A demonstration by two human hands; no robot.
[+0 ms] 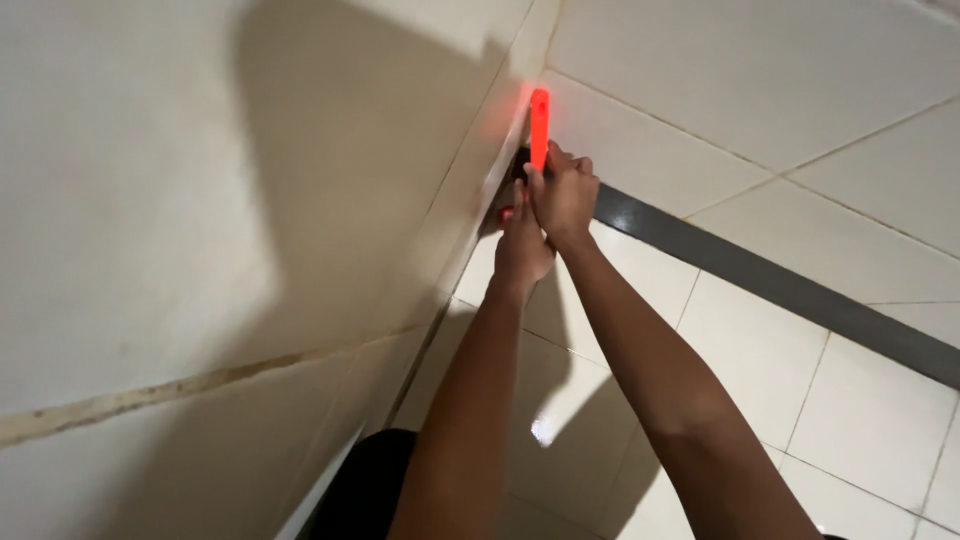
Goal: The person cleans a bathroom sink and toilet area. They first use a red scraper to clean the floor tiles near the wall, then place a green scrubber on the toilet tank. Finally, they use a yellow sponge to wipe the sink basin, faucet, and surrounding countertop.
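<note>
Both arms reach out to the inner corner of two tiled walls. My right hand [563, 190] grips a bright orange-red tool handle [539, 125] that stands upright against the corner joint. Just below it, my left hand [521, 243] is closed around the lower end of the same tool, where a bit of red shows by its fingers. The tool's working end is hidden behind the hands.
A pale wall [200, 200] with a dirty horizontal grout line fills the left. The right wall has large white tiles [780, 80] and a dark grey band [780, 285] running across it. A dark shape [365, 485] sits low in the corner.
</note>
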